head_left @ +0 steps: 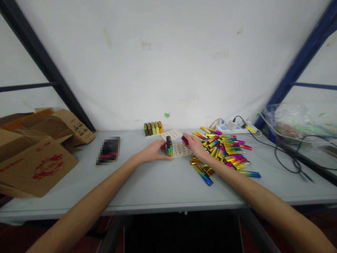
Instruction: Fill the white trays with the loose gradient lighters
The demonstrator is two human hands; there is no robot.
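My left hand lies at the left end of a pale tray with round cups. Its thumb and fingers are spread around a short row of shiny lighter-shaped pieces, green and yellow with dark tops, standing upright in the tray. Above the tray's right part, my right hand is closed on a dark purple shiny piece; the fingers hide part of it. Right of the tray lies a heap of shiny multicoloured pieces, partly behind my right forearm.
Behind the tray are a second pale tray and a block of upright gold-green pieces. Cardboard boxes and a pixelated dark object lie left. A power strip, black cables and plastic bags are right.
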